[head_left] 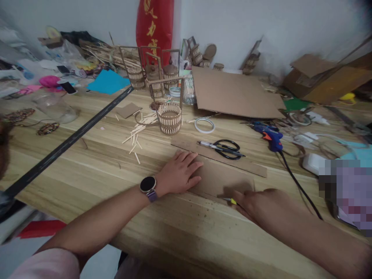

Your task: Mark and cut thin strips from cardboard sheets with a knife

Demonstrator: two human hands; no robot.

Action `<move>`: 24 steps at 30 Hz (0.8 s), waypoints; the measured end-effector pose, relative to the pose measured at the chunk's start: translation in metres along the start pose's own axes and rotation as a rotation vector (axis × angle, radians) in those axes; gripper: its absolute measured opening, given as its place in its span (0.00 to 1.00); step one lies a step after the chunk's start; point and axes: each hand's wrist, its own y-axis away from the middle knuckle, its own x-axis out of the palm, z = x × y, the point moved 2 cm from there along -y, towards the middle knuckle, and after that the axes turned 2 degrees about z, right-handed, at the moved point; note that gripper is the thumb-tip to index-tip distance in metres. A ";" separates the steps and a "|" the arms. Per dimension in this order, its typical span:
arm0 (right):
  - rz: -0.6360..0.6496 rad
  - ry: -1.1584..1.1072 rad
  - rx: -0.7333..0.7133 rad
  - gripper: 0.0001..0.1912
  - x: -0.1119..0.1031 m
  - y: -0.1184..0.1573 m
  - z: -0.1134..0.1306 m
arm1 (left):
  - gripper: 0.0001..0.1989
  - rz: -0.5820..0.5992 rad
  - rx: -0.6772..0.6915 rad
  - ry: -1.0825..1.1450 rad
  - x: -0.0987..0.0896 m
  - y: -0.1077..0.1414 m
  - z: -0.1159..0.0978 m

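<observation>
My left hand (183, 172) lies with fingers spread on the left end of a brown cardboard piece (219, 176). At the piece's lower right, my right hand (250, 201) is closed around a small yellow cutter (233, 201), whose blade tip points left at the cardboard's near edge. Most of the cutter is hidden by the fingers. Just beyond the piece runs a narrow cardboard strip (250, 164), with black-handled scissors (228, 149) and a pen lying over it.
A small stick basket (170, 119) stands beyond my left hand, beside loose wooden sticks (136, 137). To the right are a blue glue gun (270, 137) and its black cord. A large cardboard sheet (235, 91) lies farther back.
</observation>
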 end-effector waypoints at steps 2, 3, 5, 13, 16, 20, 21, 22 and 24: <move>0.011 -0.007 0.013 0.11 -0.003 0.001 0.000 | 0.27 -0.003 0.000 0.004 0.000 0.000 0.000; 0.012 -0.003 0.018 0.11 -0.003 0.002 0.000 | 0.27 -0.003 -0.001 0.005 -0.001 0.000 0.000; 0.019 0.000 0.023 0.11 -0.001 0.003 -0.001 | 0.27 0.001 -0.002 0.006 -0.001 -0.001 0.000; -0.027 -0.066 0.001 0.11 0.006 0.005 -0.005 | 0.27 0.003 -0.001 -0.017 -0.001 0.000 0.000; -0.062 -0.043 -0.004 0.11 0.009 0.008 -0.009 | 0.26 -0.001 -0.001 -0.005 -0.001 0.000 0.000; -0.078 -0.049 -0.011 0.09 0.017 0.012 -0.016 | 0.26 0.002 0.003 0.009 -0.001 -0.001 0.000; -0.080 -0.049 -0.020 0.08 0.019 0.013 -0.017 | 0.26 0.003 0.003 0.008 -0.001 -0.001 0.000; -0.085 -0.046 -0.027 0.08 0.021 0.014 -0.018 | 0.26 0.004 0.002 0.005 -0.001 -0.001 0.000; -0.106 -0.037 -0.030 0.10 0.025 0.015 -0.019 | 0.26 0.006 0.003 0.000 -0.001 -0.001 0.000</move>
